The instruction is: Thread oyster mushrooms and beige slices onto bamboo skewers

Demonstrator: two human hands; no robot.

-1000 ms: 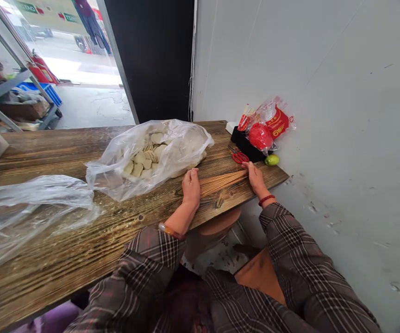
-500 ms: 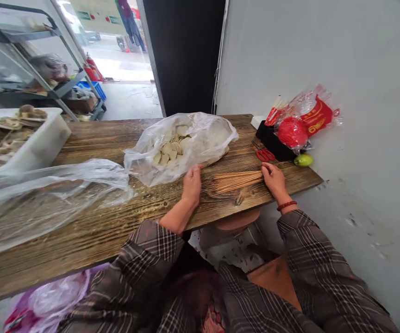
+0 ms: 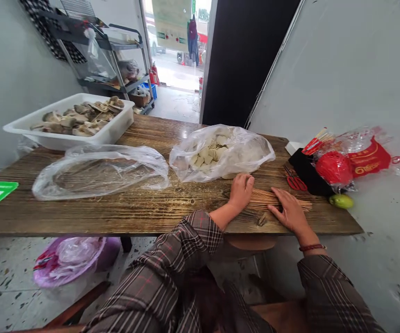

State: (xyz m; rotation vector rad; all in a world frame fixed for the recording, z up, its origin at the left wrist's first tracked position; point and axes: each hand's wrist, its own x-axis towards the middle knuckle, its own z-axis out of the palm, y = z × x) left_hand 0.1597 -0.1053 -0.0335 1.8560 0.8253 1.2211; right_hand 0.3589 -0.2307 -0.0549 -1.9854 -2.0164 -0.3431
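A bundle of thin wooden skewers (image 3: 260, 198) lies on the wooden table. My left hand (image 3: 240, 190) is at the bundle's left end, its fingers curled and pressed together; whatever they hold is hidden. Over the right part of the skewers rests my right hand (image 3: 289, 212), thumb and fingers apart, with stick ends showing beyond it. Just behind my left hand is a clear plastic bag (image 3: 248, 148), open at its left side, with pale flat round slices (image 3: 209, 155) inside.
Red-handled scissors (image 3: 295, 182) lie beside a black box (image 3: 307, 173) with red packages. A green fruit (image 3: 341, 200) sits near the table's right end. Leftward are an empty-looking plastic bag (image 3: 144, 171) and a white tub (image 3: 116, 132) of mushrooms. Below stands a purple basin (image 3: 109, 254).
The view has swung left and taken in more of the table. My right hand has moved from the skewers' right end onto them, its fingers spreading. My left hand now covers their left end.
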